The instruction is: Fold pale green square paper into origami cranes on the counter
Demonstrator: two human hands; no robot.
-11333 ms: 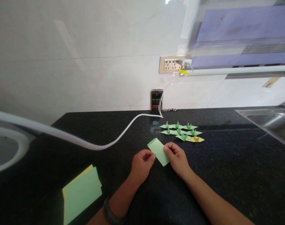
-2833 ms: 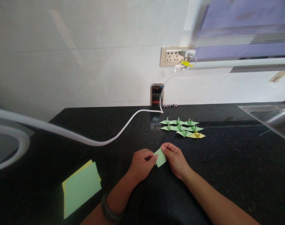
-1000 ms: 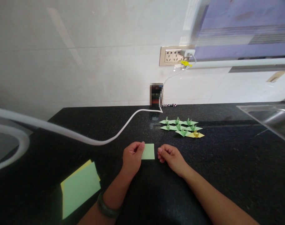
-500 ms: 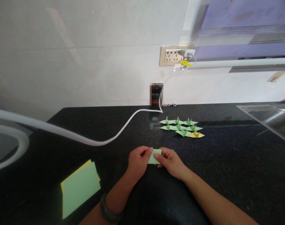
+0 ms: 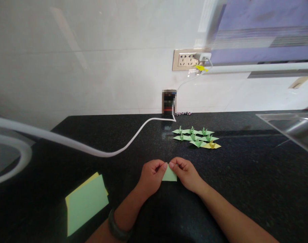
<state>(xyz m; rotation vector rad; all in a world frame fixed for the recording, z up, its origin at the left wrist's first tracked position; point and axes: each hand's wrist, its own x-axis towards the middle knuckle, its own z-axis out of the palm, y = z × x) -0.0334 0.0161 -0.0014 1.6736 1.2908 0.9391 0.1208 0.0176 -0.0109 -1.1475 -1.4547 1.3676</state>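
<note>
Between my two hands is a small piece of folded light green paper [image 5: 170,174], its lower edge facing me. My left hand [image 5: 152,175] pinches its upper left side, thumb on top. On the upper right side my right hand [image 5: 185,173] pinches it too, and the two thumb tips nearly meet at the top edge. Fingers behind the paper are hidden. Beyond my hands stand several green paper cranes [image 5: 194,137] in rows, with one yellow paper crane [image 5: 212,145] at the near right. A stack of green and yellow paper sheets [image 5: 88,204] lies left of my left forearm.
A white cable [image 5: 105,154] sweeps across the dark countertop [image 5: 245,189] from the left to a blurred-out phone-like device [image 5: 169,102] against the wall. A wall socket [image 5: 186,60] holds a white plug. At the right is a sink edge [image 5: 285,133]; a beaded string [image 5: 184,113] lies by the wall.
My right thumb has moved from the paper's face up to its top edge, beside the left thumb. The paper has turned and sits slightly lower, with more of its lower part showing.
</note>
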